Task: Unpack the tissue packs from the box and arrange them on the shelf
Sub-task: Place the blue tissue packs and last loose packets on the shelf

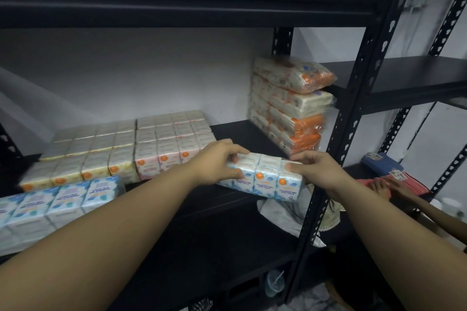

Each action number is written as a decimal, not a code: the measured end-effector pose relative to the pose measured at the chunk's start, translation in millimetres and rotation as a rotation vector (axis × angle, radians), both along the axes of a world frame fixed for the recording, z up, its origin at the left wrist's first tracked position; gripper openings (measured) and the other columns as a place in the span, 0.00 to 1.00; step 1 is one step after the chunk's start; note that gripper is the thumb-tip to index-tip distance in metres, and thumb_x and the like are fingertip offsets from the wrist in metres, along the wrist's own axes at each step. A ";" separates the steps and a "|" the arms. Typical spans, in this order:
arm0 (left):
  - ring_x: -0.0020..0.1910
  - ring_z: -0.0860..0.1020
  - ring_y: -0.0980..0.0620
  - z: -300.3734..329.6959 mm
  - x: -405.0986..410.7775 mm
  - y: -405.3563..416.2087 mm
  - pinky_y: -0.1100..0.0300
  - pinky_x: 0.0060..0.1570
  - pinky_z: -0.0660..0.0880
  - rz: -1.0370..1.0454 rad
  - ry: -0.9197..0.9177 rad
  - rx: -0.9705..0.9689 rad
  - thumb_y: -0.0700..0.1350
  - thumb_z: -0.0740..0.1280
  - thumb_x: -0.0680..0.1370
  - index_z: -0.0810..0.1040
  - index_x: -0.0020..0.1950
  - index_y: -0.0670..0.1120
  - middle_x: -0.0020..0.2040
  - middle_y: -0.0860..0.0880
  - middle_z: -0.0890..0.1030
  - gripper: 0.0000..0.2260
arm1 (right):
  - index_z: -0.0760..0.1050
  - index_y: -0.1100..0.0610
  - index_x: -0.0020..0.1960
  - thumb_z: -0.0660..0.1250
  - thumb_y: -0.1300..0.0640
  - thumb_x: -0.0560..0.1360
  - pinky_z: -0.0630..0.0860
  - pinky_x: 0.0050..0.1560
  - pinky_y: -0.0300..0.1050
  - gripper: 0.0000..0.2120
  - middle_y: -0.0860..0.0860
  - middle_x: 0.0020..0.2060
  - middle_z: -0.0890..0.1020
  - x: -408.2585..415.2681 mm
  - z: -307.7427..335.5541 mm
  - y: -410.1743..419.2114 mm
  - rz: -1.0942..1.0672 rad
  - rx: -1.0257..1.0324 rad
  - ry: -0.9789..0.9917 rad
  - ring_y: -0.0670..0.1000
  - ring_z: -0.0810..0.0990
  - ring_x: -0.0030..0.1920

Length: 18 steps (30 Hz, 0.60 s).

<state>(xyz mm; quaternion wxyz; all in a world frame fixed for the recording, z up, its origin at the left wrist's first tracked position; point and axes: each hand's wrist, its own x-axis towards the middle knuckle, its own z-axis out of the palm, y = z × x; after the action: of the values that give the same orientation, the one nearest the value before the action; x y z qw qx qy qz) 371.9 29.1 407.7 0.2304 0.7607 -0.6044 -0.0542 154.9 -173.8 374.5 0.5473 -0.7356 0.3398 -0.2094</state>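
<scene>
blue tissue pack (264, 176), between both gripping hands

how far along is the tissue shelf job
Done: yellow packs, pink packs, a blue pack and an orange stack sit on the shelf. In hand: both hands, left and right, hold another blue pack. The box isn't visible, so what's left is unclear.

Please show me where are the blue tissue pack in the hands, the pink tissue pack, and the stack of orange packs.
blue tissue pack (265, 179), head view, front face.
pink tissue pack (164, 163), head view, front face.
stack of orange packs (300, 124), head view, orange end.
</scene>
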 end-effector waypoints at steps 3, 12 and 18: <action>0.50 0.74 0.59 -3.4 5.7 13.6 0.64 0.52 0.70 0.058 -0.030 0.004 0.53 0.77 0.75 0.81 0.69 0.53 0.51 0.57 0.73 0.23 | 0.79 0.58 0.56 0.84 0.54 0.66 0.86 0.47 0.57 0.23 0.57 0.49 0.86 11.1 2.2 7.2 -0.029 0.007 0.030 0.58 0.88 0.48; 0.53 0.73 0.57 -5.1 24.0 80.3 0.61 0.55 0.71 0.251 -0.131 0.012 0.56 0.75 0.77 0.80 0.70 0.52 0.54 0.56 0.74 0.22 | 0.79 0.62 0.50 0.82 0.54 0.70 0.84 0.46 0.53 0.17 0.56 0.43 0.87 75.7 7.5 51.0 -0.009 -0.052 0.011 0.52 0.86 0.41; 0.55 0.75 0.55 -1.5 36.5 122.8 0.56 0.55 0.76 0.381 -0.224 0.057 0.59 0.73 0.77 0.80 0.69 0.54 0.55 0.56 0.73 0.21 | 0.78 0.56 0.54 0.84 0.47 0.67 0.84 0.49 0.51 0.24 0.52 0.46 0.87 118.6 7.0 88.4 0.093 -0.090 -0.017 0.50 0.86 0.46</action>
<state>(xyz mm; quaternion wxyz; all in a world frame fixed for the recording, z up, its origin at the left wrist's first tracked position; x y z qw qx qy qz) 408.4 151.9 406.2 0.1466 0.8687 -0.4696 0.0581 273.5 -85.3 381.5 0.5258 -0.7726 0.2907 -0.2053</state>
